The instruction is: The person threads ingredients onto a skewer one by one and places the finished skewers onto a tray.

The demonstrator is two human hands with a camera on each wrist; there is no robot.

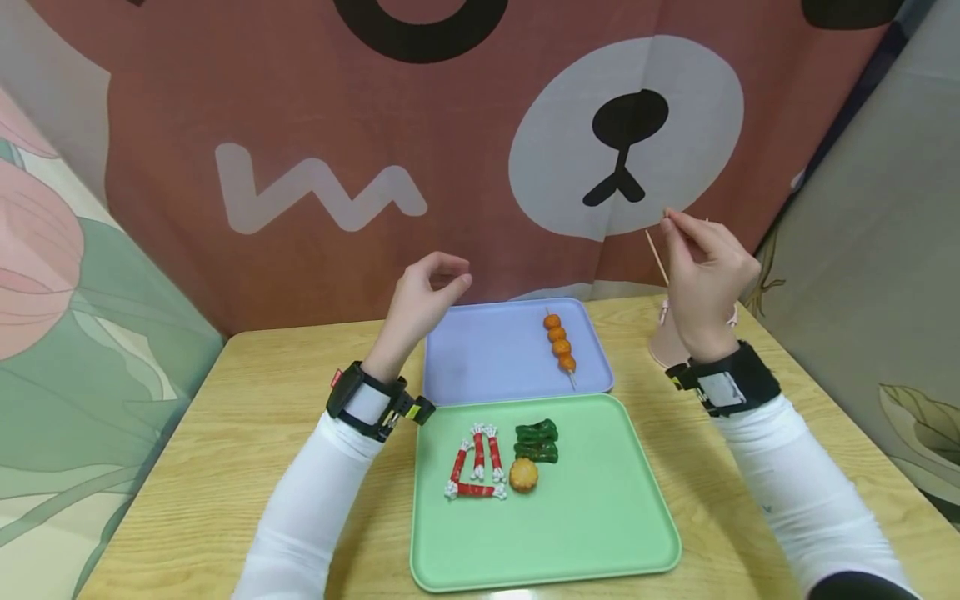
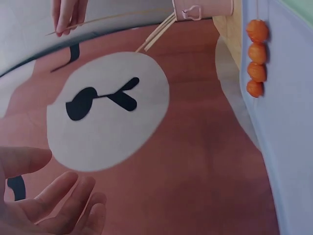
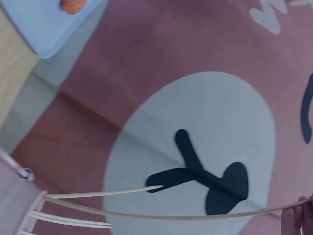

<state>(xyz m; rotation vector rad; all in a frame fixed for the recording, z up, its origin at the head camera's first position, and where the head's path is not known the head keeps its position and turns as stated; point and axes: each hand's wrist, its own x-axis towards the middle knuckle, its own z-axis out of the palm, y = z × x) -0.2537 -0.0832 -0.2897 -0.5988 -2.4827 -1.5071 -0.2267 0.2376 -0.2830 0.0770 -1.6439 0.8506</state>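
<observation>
Above pink bucket [image 1: 666, 345]: right hand [image 1: 708, 279], grip pinching a wooden skewer [image 3: 195, 217]
Near lavender tray [image 1: 487, 354]: left hand [image 1: 422, 298], grip loosely parted, empty

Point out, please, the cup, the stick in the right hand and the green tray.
Cup [image 2: 208, 8]: left wrist view, on its side wall.
Stick [image 3: 176, 217]: right wrist view, on the middle of its shaft.
Green tray [image 1: 585, 525]: head view, on its bare floor.
</observation>
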